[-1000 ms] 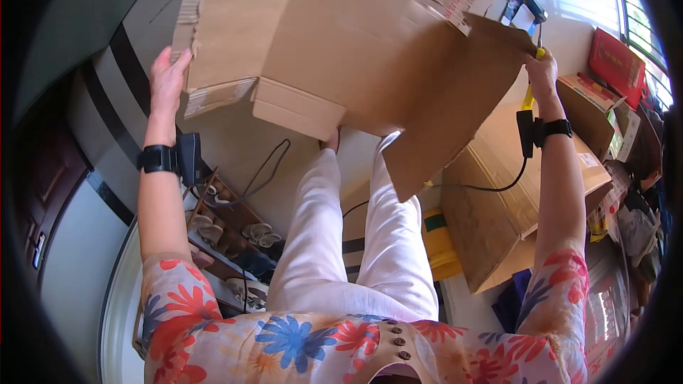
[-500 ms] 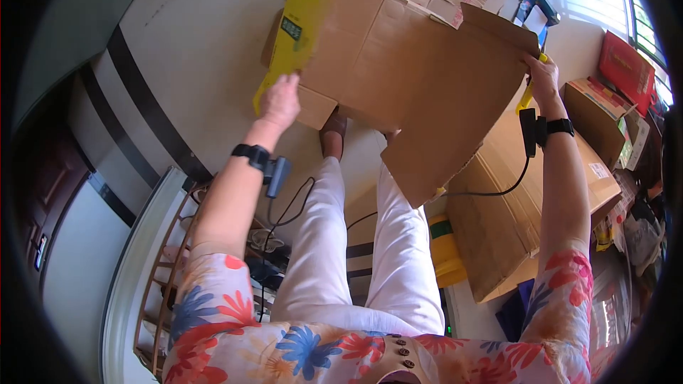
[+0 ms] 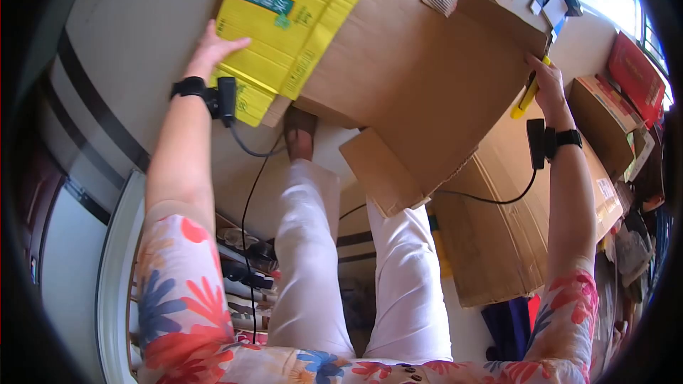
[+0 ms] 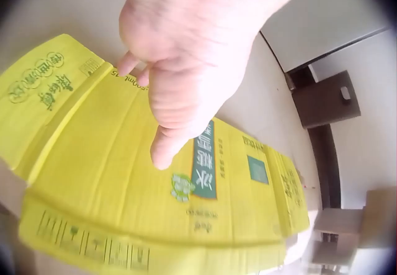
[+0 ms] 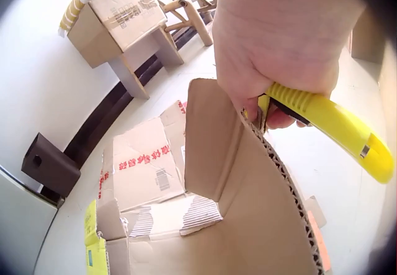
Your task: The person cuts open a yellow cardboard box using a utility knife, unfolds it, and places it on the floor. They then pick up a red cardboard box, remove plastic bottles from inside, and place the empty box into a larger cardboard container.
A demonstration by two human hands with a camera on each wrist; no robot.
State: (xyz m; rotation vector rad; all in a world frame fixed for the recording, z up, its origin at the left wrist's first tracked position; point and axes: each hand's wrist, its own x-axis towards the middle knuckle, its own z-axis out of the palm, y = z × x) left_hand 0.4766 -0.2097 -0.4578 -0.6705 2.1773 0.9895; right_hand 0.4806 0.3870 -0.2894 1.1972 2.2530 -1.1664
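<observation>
A large flattened cardboard box (image 3: 398, 50) spreads in front of me, its left part folded over to show a yellow printed panel (image 3: 313, 0). My left hand (image 3: 206, 53) is at the yellow panel's outer edge, thumb stretched across the printed face; in the left wrist view the thumb (image 4: 164, 145) lies over the panel and other fingertips show at its edge. On the right, my right hand (image 3: 548, 82) grips a yellow utility knife (image 5: 347, 132) and pinches the edge of a raised brown flap (image 5: 211, 138) with the same fingers. The knife's blade end is hidden by the hand.
A big closed carton (image 3: 491, 220) stands at the right, beside a red case (image 3: 633, 75) and piled goods. A shoe rack (image 3: 238, 242) is at lower left. Black cables (image 3: 249, 242) run from the wrist cameras. Beyond the cardboard stands another carton (image 5: 124, 17) on a small stand.
My left hand has swung the cardboard's left part over to the right, turning its yellow side up, then shifted back left onto the yellow edge. The right hand keeps hold of knife and flap.
</observation>
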